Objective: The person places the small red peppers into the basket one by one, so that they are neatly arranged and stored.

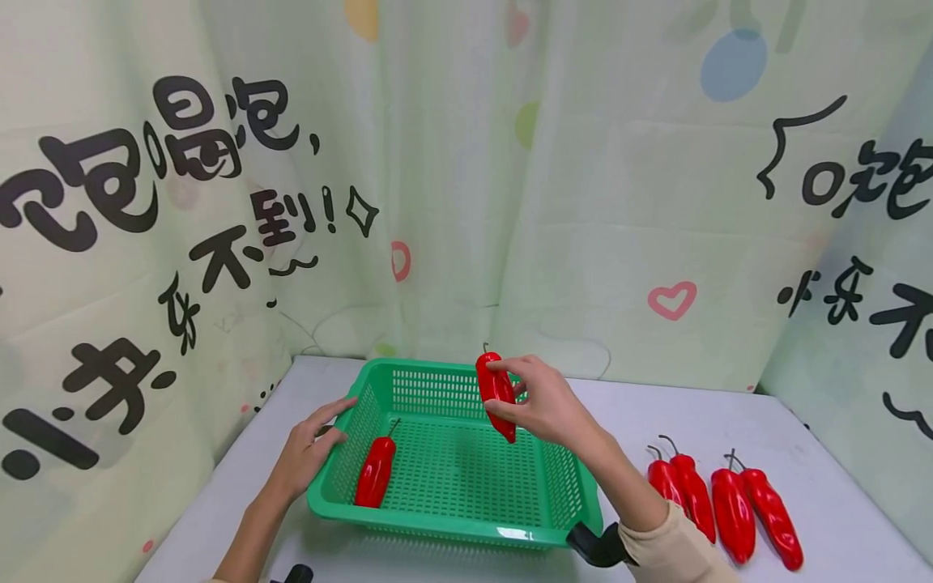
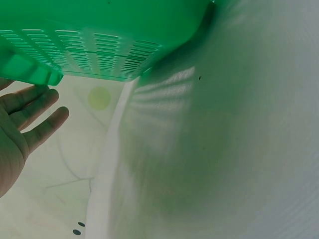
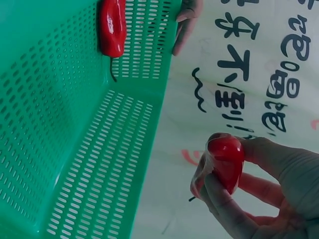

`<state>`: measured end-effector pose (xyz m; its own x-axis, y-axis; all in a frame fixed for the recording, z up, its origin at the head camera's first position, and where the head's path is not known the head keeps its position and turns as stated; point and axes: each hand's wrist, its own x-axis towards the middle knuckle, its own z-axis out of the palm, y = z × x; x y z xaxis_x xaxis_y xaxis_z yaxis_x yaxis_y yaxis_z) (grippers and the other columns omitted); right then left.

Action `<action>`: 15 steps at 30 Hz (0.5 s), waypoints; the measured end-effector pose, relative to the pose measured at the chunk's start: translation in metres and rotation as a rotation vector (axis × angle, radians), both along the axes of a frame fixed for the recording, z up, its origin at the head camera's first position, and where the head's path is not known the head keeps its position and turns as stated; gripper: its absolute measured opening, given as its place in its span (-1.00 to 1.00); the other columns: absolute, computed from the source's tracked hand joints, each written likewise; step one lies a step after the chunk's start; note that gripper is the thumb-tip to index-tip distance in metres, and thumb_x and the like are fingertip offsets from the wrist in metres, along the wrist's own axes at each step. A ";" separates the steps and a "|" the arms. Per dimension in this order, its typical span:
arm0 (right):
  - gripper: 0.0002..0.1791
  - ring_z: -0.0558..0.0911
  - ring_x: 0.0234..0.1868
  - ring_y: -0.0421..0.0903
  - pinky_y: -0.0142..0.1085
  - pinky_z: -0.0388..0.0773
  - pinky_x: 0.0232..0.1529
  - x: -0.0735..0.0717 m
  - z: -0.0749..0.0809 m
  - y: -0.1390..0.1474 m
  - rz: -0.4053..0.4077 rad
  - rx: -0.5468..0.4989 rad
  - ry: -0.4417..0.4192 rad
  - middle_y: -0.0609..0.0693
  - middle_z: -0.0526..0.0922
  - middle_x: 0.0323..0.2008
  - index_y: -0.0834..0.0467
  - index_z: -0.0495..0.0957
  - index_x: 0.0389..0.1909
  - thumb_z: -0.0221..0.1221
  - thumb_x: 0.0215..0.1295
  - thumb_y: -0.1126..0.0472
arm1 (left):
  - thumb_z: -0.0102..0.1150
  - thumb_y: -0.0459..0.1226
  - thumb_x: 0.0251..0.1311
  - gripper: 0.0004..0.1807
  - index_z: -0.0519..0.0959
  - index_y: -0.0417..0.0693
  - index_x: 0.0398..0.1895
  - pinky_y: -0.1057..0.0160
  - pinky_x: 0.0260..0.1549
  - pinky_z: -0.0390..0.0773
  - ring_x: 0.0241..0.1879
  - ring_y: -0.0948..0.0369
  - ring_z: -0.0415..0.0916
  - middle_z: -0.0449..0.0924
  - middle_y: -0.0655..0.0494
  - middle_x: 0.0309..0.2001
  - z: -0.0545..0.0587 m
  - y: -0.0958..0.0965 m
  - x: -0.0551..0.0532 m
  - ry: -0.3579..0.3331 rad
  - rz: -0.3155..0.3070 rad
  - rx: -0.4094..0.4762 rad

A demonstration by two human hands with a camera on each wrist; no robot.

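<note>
A green plastic basket (image 1: 437, 525) with slotted sides stands on the table. One red chili pepper (image 1: 375, 474) lies inside it at the left. Over the back right part of the basket, my right hand (image 1: 538, 398) pinches a second red chili pepper (image 1: 495, 390) between thumb and fingers, its stem pointing up in the head view. The right wrist view shows that pepper (image 3: 225, 162) end-on, apart from the basket. My left hand (image 1: 309, 452) touches the basket's left rim; in the left wrist view its fingers (image 2: 47, 128) look straight.
Several more red chili peppers (image 1: 732, 514) lie on the white table (image 1: 641, 409) to the right of the basket, partly behind my right forearm. A pale printed curtain (image 1: 583, 202) hangs behind and on both sides of the table.
</note>
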<state>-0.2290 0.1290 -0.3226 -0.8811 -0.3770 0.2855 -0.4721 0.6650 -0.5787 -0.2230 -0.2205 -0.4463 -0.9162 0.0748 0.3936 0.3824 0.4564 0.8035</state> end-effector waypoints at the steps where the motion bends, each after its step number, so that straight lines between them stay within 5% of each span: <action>1: -0.44 0.63 -0.15 0.01 -0.28 0.65 -0.35 -0.001 0.000 -0.001 0.001 0.006 -0.005 0.20 0.59 0.13 0.22 0.57 0.25 0.41 0.22 0.24 | -0.04 -0.42 0.33 -0.50 0.53 -0.22 0.34 0.23 -0.23 0.60 0.07 -0.11 0.57 0.45 -0.27 0.37 0.000 0.000 0.000 0.001 -0.002 0.000; 15: -0.45 0.63 -0.16 -0.02 -0.28 0.62 -0.36 -0.012 -0.003 -0.016 0.068 0.056 -0.089 0.13 0.64 0.05 0.21 0.57 0.26 0.37 0.25 0.21 | -0.02 -0.43 0.32 -0.50 0.53 -0.24 0.33 0.23 -0.19 0.60 0.14 -0.13 0.54 0.45 -0.27 0.37 0.001 0.001 0.000 0.013 -0.008 0.003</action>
